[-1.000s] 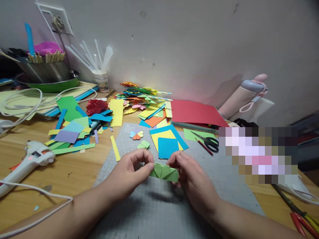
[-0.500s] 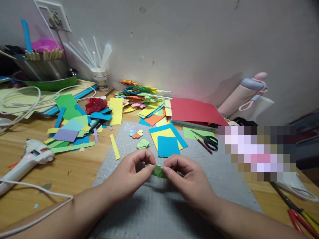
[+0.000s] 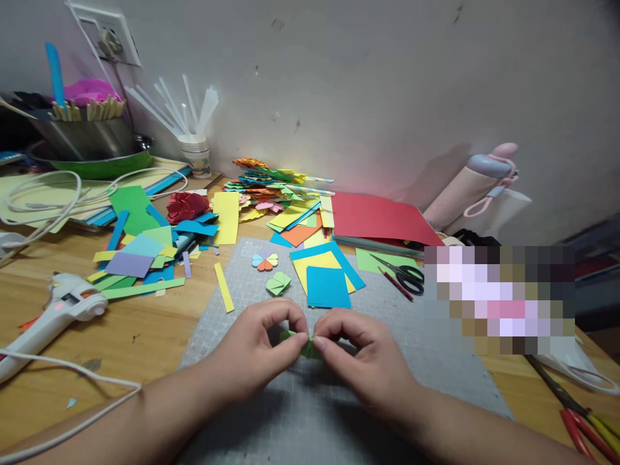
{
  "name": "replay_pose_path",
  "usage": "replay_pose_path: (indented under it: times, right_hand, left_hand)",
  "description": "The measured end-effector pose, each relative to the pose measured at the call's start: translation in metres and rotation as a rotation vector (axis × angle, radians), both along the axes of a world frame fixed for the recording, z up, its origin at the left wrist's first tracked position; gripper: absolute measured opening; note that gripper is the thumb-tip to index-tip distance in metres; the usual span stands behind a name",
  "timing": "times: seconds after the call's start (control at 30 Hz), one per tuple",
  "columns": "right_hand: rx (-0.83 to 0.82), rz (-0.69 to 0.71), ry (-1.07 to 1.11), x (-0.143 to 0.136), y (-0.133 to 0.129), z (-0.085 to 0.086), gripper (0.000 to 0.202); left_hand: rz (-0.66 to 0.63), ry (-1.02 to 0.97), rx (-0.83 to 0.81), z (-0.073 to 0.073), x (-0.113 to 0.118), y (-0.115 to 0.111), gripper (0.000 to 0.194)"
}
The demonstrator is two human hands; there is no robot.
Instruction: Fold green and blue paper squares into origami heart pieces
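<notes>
Between my two hands is a small folded green paper (image 3: 309, 349), mostly hidden by the fingers. My left hand (image 3: 264, 342) pinches it between thumb and forefinger. From the other side my right hand (image 3: 361, 352) grips it the same way, the fingertips of both hands nearly touching. Just beyond them on the grey cutting mat (image 3: 232, 413) lies a folded light green paper piece (image 3: 278, 283). Behind that sits a small multicoloured paper flower (image 3: 265, 260). Blue square paper (image 3: 328, 287) rests past my right hand, overlapping yellow and blue sheets.
Black-handled scissors (image 3: 409, 278) and a red pencil (image 3: 398, 285) lie at the mat's right. A white glue gun (image 3: 53, 316) and a heap of paper scraps (image 3: 135, 255) are on the left. Red-and-yellow-handled pliers (image 3: 581, 420) lie at the right edge; a red sheet (image 3: 378, 218) lies behind.
My fingertips have drawn closer together, covering more of the green paper. Both hands sit slightly lower, and the view has shifted a little.
</notes>
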State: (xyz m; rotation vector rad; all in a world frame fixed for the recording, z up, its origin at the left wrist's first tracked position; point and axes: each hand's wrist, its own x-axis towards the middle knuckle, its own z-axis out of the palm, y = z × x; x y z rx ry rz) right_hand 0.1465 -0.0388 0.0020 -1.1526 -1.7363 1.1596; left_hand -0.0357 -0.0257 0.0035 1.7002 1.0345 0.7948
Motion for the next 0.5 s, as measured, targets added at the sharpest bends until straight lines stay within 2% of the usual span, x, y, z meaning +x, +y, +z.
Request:
replay_pose_path:
  times: [0.1, 0.3, 0.5]
  right_hand:
    - [0.034, -0.003, 0.015, 0.0002, -0.0005, 0.0011, 0.013]
    - [0.028, -0.034, 0.007, -0.0003, 0.0017, 0.0001, 0.013]
    - [0.012, -0.011, 0.013, -0.0002, 0.0022, -0.0017, 0.013]
  left_hand:
    - [0.005, -0.054, -0.023, -0.002, 0.0029, -0.0035, 0.008]
    - [0.043, -0.04, 0.017, -0.0013, 0.0064, -0.0043, 0.006]
    - [-0.006, -0.033, 0.085, -0.0055, 0.0034, -0.0005, 0.005]
